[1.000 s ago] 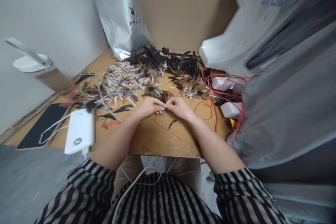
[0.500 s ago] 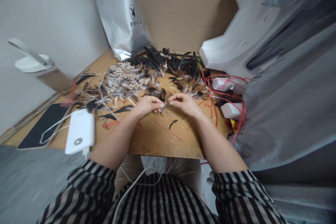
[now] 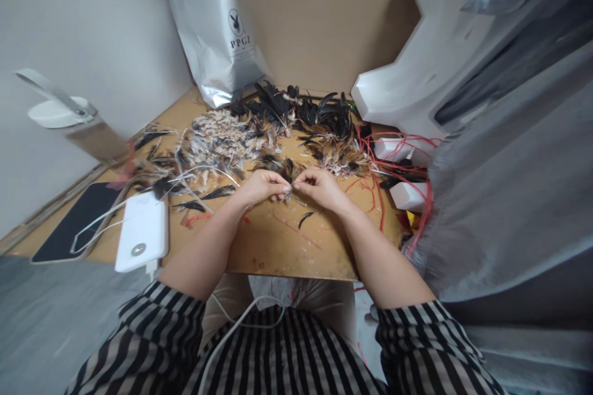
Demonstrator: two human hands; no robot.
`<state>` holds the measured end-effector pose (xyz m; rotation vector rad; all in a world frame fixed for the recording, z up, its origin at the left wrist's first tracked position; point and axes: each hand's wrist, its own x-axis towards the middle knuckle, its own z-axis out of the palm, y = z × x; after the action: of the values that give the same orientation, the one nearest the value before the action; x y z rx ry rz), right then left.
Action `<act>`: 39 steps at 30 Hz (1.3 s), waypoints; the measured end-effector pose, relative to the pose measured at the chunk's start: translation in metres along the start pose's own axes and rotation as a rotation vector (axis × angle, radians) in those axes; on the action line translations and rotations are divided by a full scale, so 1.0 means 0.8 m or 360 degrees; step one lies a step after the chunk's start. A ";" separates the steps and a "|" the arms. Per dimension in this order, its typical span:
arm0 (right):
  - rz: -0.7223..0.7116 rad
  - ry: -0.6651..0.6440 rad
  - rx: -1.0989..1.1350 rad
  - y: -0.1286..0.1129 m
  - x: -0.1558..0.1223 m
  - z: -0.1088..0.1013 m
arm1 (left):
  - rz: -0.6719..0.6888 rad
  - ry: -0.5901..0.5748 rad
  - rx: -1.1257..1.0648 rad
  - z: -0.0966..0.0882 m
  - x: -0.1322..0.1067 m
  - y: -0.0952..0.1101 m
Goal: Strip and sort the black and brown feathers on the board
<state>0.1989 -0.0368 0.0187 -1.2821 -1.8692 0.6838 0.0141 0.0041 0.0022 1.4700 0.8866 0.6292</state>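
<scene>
Above the middle of the table, my left hand (image 3: 266,186) is closed in a pinch on a small feather bundle (image 3: 286,168). Its brown and dark tips show beyond the fingers, partly hidden by them. My right hand (image 3: 319,187) meets it from the right, thumb and forefinger pinched together at the bundle's near end. What the right fingertips hold is too small to make out. Just below the hands lies a single dark curved feather (image 3: 306,220). Beyond the right hand is a pile of brown feathers (image 3: 340,154).
Pale feathers (image 3: 222,136) and black feathers (image 3: 324,112) are heaped at the back, before a silver bag (image 3: 217,31). At left lie a white power bank (image 3: 142,231), a phone (image 3: 76,222) and cables. Red strings (image 3: 380,197) tangle around white blocks (image 3: 410,195) at right.
My right hand has shifted slightly left, bringing its fingertips closer to the left ones. The left hand stays almost where it was.
</scene>
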 end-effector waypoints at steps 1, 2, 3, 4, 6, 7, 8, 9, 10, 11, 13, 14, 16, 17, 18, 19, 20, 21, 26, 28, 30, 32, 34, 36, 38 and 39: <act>-0.0003 -0.0004 0.0004 0.000 0.000 0.000 | -0.0004 0.0000 -0.0005 0.000 0.000 0.000; -0.0002 -0.0003 0.0008 -0.001 0.000 0.000 | -0.0005 -0.0001 -0.0009 -0.001 0.000 0.000; 0.0004 0.0002 0.0013 -0.001 0.000 0.001 | -0.0003 -0.0002 -0.0014 -0.001 0.000 0.000; 0.0016 0.0008 0.0019 -0.002 0.000 0.001 | 0.0001 -0.0003 -0.0016 -0.001 0.000 0.000; 0.0053 0.0013 0.0041 -0.004 0.000 0.002 | -0.0005 0.0002 -0.0014 -0.002 0.001 -0.001; 0.0073 0.0010 0.0058 -0.005 -0.001 0.002 | -0.0015 0.0007 -0.0016 -0.002 0.001 -0.001; 0.0092 0.0002 0.0080 -0.007 -0.001 0.002 | -0.0024 0.0015 -0.0024 -0.002 0.001 -0.001; 0.0111 -0.0010 0.0108 -0.008 -0.001 0.002 | -0.0034 0.0023 -0.0036 -0.002 0.002 -0.002; 0.0127 -0.0024 0.0140 -0.010 -0.002 0.002 | -0.0042 0.0028 -0.0052 -0.002 0.002 -0.001; 0.0138 -0.0038 0.0173 -0.011 -0.002 0.002 | -0.0049 0.0030 -0.0069 -0.002 0.002 -0.001; 0.0149 -0.0065 0.0238 -0.013 -0.002 0.002 | -0.0067 0.0035 -0.0112 -0.002 0.002 -0.001; 0.0144 -0.0078 0.0264 -0.013 -0.002 0.002 | -0.0080 0.0043 -0.0138 -0.002 0.002 0.000; 0.0112 -0.0112 0.0295 -0.014 -0.003 0.002 | -0.0108 0.0063 -0.0197 -0.002 0.002 0.001; 0.0092 -0.0136 0.0303 -0.014 -0.003 0.002 | -0.0120 0.0074 -0.0229 -0.002 0.001 0.002; 0.0074 -0.0168 0.0312 -0.014 -0.003 0.001 | -0.0132 0.0082 -0.0260 -0.002 0.001 0.002; 0.0061 -0.0200 0.0326 -0.015 -0.003 0.001 | -0.0141 0.0086 -0.0289 -0.002 0.001 0.003; 0.0059 -0.0235 0.0349 -0.016 -0.003 0.000 | -0.0147 0.0086 -0.0314 -0.002 0.001 0.003; 0.0071 -0.0272 0.0381 -0.016 -0.004 0.000 | -0.0148 0.0086 -0.0332 -0.002 0.001 0.002; 0.0285 -0.0407 0.0545 -0.017 -0.005 0.001 | -0.0107 0.0084 -0.0311 -0.003 0.002 -0.001; 0.0345 -0.0287 0.0558 -0.013 -0.004 0.004 | -0.0060 0.0092 -0.0235 -0.003 0.002 -0.002; 0.0330 -0.0119 0.0504 -0.008 -0.002 0.008 | -0.0009 0.0088 -0.0139 -0.003 0.001 -0.002; 0.0276 -0.0028 0.0411 -0.001 -0.001 0.014 | 0.0028 0.0064 -0.0080 -0.002 0.001 -0.002; 0.0244 -0.0043 0.0344 0.006 0.000 0.019 | 0.0051 0.0042 -0.0063 -0.001 0.001 -0.002; 0.0247 -0.0084 0.0318 0.011 0.000 0.023 | 0.0066 0.0038 -0.0043 0.000 0.001 -0.003; 0.0240 -0.0100 0.0268 0.015 0.000 0.024 | 0.0073 0.0044 -0.0017 0.001 0.002 -0.004; 0.0224 -0.0100 0.0229 0.016 0.000 0.025 | 0.0073 0.0048 -0.0007 0.002 0.003 -0.004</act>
<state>0.1897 -0.0322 -0.0027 -1.3206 -1.7566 0.9255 0.0163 0.0046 -0.0011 1.4836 0.8760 0.6889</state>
